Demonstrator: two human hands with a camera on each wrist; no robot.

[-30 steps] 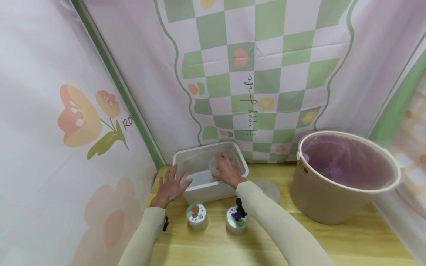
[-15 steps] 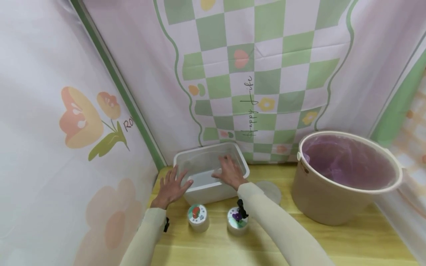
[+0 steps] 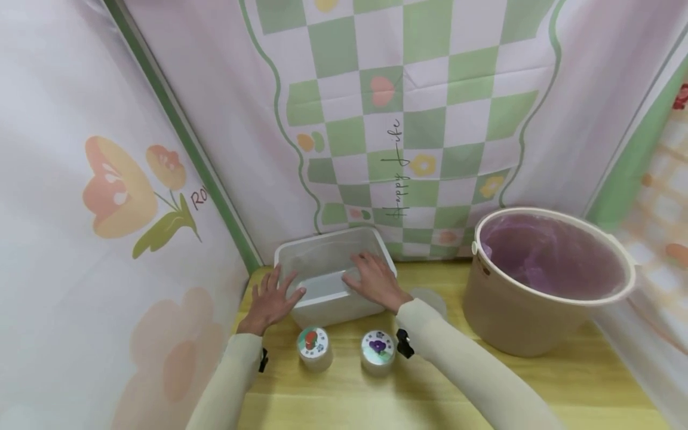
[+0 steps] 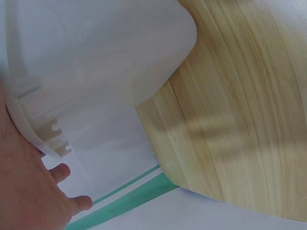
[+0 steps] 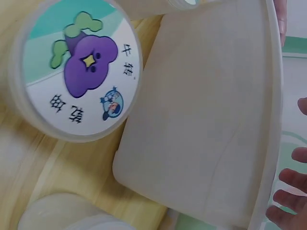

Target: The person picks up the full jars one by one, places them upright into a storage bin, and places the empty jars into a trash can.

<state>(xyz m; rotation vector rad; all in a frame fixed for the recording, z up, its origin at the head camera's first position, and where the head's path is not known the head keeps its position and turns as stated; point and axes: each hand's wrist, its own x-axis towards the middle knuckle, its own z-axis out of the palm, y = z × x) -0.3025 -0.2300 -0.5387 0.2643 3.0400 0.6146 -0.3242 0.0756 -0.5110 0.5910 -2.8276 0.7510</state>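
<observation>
A white plastic box point(image 3: 335, 310) stands against the curtain. At its left end, my left hand point(image 3: 270, 303) rests with fingers spread over the rim; the left wrist view shows that hand point(image 4: 29, 191) beside the box wall point(image 4: 96, 43). My right hand point(image 3: 376, 282) reaches over the box's right side, fingers apart, with nothing visible in its grasp. Part of the box's inside is hidden under it. In front stand a lidded jar with a red picture point(image 3: 314, 349) and a lidded jar with a purple picture point(image 3: 378, 353), labelled in the right wrist view point(image 5: 81, 67).
A beige bucket point(image 3: 516, 319) lined with a purple bag stands at the right on the wooden table point(image 3: 333, 406). A translucent round item point(image 3: 432, 301) lies partly behind my right forearm. Printed curtains point(image 3: 344, 143) close off the back and sides.
One second ago my right hand held a clear round thing inside the box; it has let go and the fingers have spread. The right forearm has shifted slightly right. My left hand stays at the rim.
</observation>
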